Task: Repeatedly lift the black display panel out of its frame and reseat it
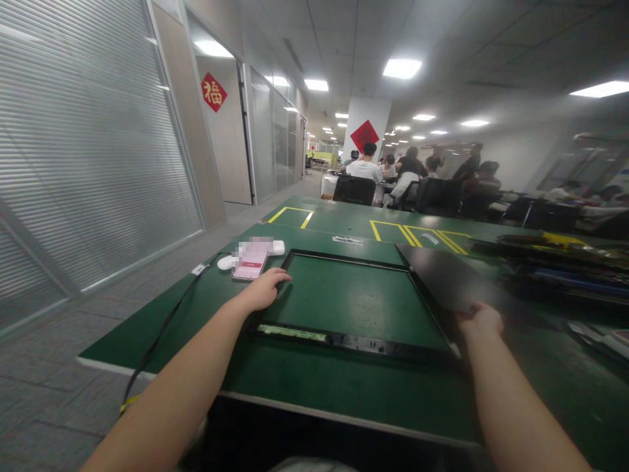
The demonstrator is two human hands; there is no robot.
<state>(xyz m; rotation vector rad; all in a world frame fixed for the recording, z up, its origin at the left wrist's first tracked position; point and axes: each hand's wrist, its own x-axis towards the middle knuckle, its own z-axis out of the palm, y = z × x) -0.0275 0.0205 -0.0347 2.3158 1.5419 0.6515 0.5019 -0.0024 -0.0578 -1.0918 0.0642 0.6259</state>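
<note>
A black rectangular monitor frame [344, 259] lies flat on the green table [314, 380], with a green circuit strip [292, 332] along its near edge. My left hand [264, 288] rests on the frame's left side, fingers curled over the edge. My right hand [480, 321] grips the near edge of a dark flat panel [447, 278], which is lifted and tilted over the frame's right side.
A pink phone [250, 261] and white earbud-like pieces [225, 262] lie left of the frame, with a black cable [164, 324] trailing off the table edge. Stacked dark parts [550, 262] fill the right side. Several people sit at desks in the background.
</note>
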